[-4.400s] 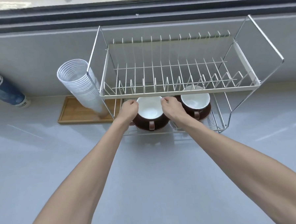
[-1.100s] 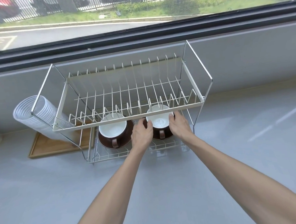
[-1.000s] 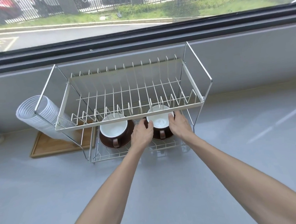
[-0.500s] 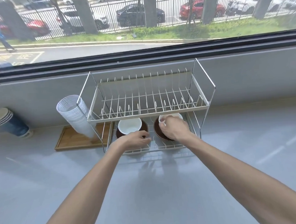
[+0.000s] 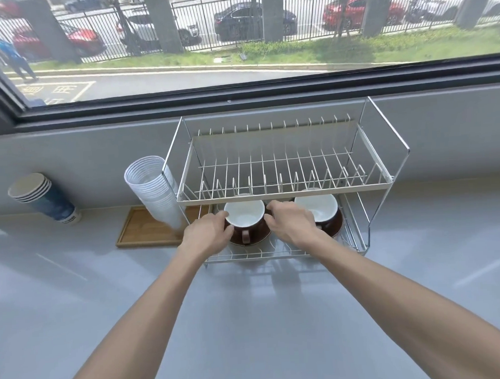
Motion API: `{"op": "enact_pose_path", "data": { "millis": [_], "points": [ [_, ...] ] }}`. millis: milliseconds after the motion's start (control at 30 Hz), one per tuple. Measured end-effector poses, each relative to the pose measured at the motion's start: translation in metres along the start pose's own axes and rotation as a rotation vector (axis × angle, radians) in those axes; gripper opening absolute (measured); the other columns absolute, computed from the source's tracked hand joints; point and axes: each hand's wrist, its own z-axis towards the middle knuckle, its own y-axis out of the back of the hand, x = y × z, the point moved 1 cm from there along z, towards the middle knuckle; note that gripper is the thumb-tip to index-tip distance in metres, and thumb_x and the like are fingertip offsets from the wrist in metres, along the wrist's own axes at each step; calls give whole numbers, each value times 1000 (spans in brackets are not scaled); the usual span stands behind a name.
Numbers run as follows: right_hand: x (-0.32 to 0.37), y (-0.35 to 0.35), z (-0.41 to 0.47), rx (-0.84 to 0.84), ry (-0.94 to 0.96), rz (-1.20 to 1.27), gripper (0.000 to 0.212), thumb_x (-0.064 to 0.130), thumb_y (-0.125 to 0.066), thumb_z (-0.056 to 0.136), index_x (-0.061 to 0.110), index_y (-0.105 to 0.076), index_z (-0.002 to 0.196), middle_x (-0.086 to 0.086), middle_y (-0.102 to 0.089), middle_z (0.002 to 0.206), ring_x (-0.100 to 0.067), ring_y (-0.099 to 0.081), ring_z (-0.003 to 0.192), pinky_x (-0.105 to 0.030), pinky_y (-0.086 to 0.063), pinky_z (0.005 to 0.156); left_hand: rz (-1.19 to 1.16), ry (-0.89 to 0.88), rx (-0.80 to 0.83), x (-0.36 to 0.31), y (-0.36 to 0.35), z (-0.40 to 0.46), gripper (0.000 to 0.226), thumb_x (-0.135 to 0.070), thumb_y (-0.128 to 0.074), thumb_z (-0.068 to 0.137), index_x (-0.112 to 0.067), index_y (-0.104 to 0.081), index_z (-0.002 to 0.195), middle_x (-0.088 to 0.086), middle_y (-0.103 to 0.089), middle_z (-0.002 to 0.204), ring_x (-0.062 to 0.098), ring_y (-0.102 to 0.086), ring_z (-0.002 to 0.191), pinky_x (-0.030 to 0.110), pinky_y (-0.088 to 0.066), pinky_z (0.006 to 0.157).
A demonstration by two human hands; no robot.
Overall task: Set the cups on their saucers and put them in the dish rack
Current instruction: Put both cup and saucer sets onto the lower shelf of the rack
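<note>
On the lower shelf of the dish rack [image 5: 283,191], the left cup [image 5: 245,220] on its saucer [image 5: 254,239] is clasped between the left hand [image 5: 207,235] and the right hand [image 5: 290,222], while the right cup [image 5: 321,211] is left untouched beside them.

Pantry or break-room corner of an office-type building. Evidence: a plain grey surface [image 5: 250,319] under a wide window [image 5: 235,39] overlooking a fenced car park; a two-tier wire dish rack [image 5: 286,187]; stacked disposable plastic cups [image 5: 153,191] on a wooden tray [image 5: 143,229]; stacked paper cups [image 5: 43,197].
</note>
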Motion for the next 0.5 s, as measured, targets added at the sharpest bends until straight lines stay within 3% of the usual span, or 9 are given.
{"op": "enact_pose_path", "data": {
  "millis": [100,200,267,400,500],
  "points": [
    [2,-12,8,-62,28,-1,38,36,-38,102,14,-57,126,-14,-61,126,-36,-56,117,-40,-42,80,-221,62,-142,0,-10,10,43,-42,-40,99,-13,-47,130,15,-58,127,37,-55,116,45,-47,90],
    [2,-22,14,-98,107,-63,51,40,-35,104,18,-36,151,-18,-36,157,-39,-45,132,-47,-46,92,-409,107,-234,3,-24,15,48,-40,-44,98,-13,-44,138,15,-53,135,37,-50,124,45,-44,95],
    [2,-29,17,-115,153,-70,55,41,-34,105,18,-29,155,-19,-25,162,-39,-40,137,-50,-45,99,-440,115,-299,4,-32,18,48,-38,-47,98,-11,-45,138,16,-51,136,38,-48,126,44,-42,95],
    [4,-43,24,-66,83,31,52,42,-31,106,11,-41,146,-23,-32,157,-39,-37,137,-49,-43,105,-476,34,-336,5,-44,27,53,-30,-49,100,-11,-38,148,12,-45,148,33,-43,134,44,-37,107],
    [4,-52,29,-38,16,144,52,41,-31,106,8,-43,144,-23,-42,147,-38,-36,138,-48,-41,107,-538,87,-288,7,-56,37,48,-32,-45,102,-7,-43,143,16,-49,141,34,-46,130,45,-38,106]
  ]
}}
